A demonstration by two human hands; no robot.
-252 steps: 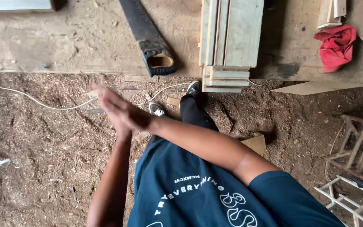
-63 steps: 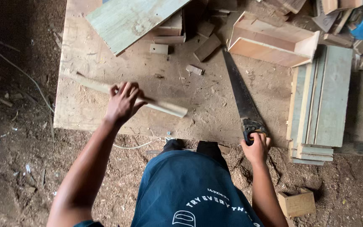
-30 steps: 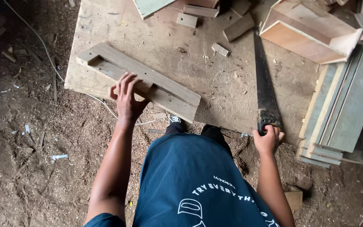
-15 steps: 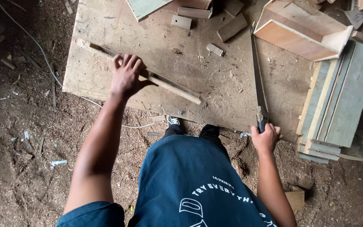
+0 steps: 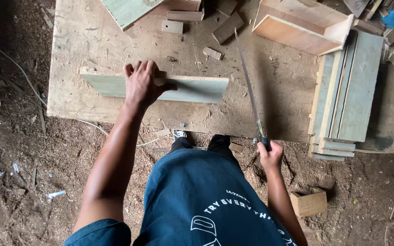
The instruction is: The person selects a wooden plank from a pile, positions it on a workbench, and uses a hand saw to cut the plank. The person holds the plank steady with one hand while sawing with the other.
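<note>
**Plank pinned, saw lifted off the counter**

Left hand (image 5: 143, 84) pressed flat, fingers spread, on the pale green plank (image 5: 192, 89) lying across the counter (image 5: 69, 41). Right hand (image 5: 270, 155) closed around the handle of the handsaw (image 5: 248, 86), blade seen edge-on, tip pointing away, well right of the plank's free end. Offcut blocks (image 5: 226, 27) scattered beyond the left hand; open wooden box (image 5: 304, 25) and stacked boards (image 5: 345, 91) beyond and right of the right hand. Sawdust over the counter and floor.

Risks, judged: plank held by palm pressure only, no clamp, so likely to skid on the dust under a stroke. Thumb near the plank's near edge, exposed to a wandering blade. Thin blade prone to binding or flexing.
</note>
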